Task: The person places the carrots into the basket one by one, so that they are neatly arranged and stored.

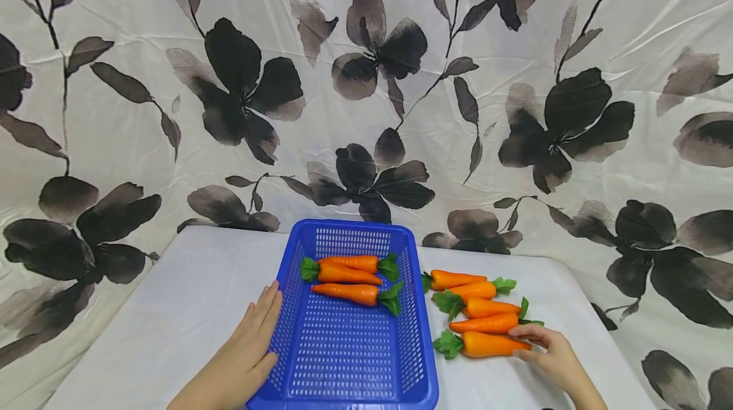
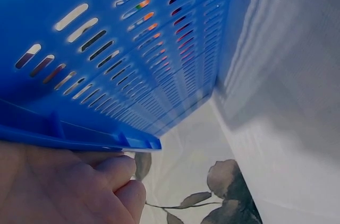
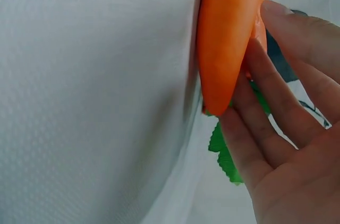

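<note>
A blue plastic basket (image 1: pixel 424 333) with slotted walls stands in the middle of the table. My left hand (image 1: pixel 243 343) lies along its left side with straight fingers; in the left wrist view that hand (image 2: pixel 69 187) is right at the rim (image 2: pixel 79 144). To the right of the basket, several orange carrots with green leaves lie in a column. At the tip of the nearest carrot (image 1: pixel 487 345) is my right hand (image 1: pixel 552 358), its fingers extended. The right wrist view shows the fingers (image 3: pixel 271 86) alongside the carrot (image 3: pixel 228 38), loosely spread.
Inside the basket, three carrots lie crosswise near its far end, the closest being one carrot (image 1: pixel 346 293) with leaves on the right. A white cloth covers the table (image 1: pixel 172 308). Behind it hangs a white curtain (image 1: pixel 321 123) with dark flowers.
</note>
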